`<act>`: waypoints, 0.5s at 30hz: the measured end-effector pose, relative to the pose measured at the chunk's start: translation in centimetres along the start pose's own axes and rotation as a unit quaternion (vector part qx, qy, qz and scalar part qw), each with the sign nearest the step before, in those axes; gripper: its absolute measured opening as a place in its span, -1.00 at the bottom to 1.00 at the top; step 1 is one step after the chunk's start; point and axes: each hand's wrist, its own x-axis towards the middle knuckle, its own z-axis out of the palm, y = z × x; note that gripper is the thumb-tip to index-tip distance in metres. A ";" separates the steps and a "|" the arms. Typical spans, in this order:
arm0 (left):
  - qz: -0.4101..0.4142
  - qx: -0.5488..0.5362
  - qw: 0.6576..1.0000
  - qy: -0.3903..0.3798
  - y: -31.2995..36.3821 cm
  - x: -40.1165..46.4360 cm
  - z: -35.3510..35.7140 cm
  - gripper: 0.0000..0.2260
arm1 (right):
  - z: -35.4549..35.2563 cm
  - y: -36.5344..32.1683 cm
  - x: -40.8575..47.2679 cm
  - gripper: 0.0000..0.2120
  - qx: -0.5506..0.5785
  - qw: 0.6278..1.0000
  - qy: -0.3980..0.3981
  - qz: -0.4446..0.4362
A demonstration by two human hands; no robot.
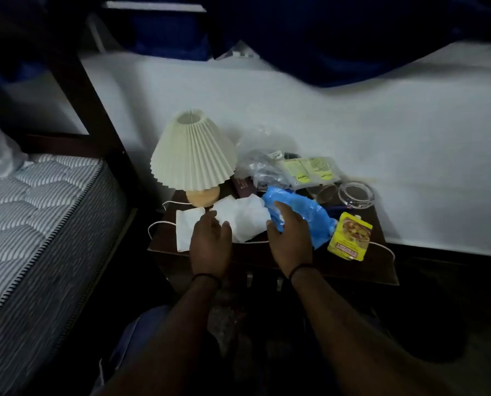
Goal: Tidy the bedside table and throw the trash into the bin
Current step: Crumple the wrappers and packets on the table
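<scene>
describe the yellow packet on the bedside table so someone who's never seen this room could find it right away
Start at the pleated cream lamp on the dark bedside table, then look across to the table's front right part. The yellow packet lies there, just right of the blue plastic bag under the right hand. It is the only bright yellow pouch, printed with a food picture.
</scene>
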 end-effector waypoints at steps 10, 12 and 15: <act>-0.010 0.034 0.999 0.035 -1.3 3.6 3.7 -0.69 | 1.9 3.0 5.7 -0.72 0.018 0.989 0.135 0.051; -0.018 0.037 0.999 0.035 -1.6 3.9 4.0 -0.67 | 1.8 3.0 5.8 -0.79 0.007 0.991 0.123 0.049; -0.020 0.055 0.998 0.018 -2.0 4.0 4.2 -0.62 | 1.9 2.6 5.7 -0.76 0.020 0.998 0.032 0.052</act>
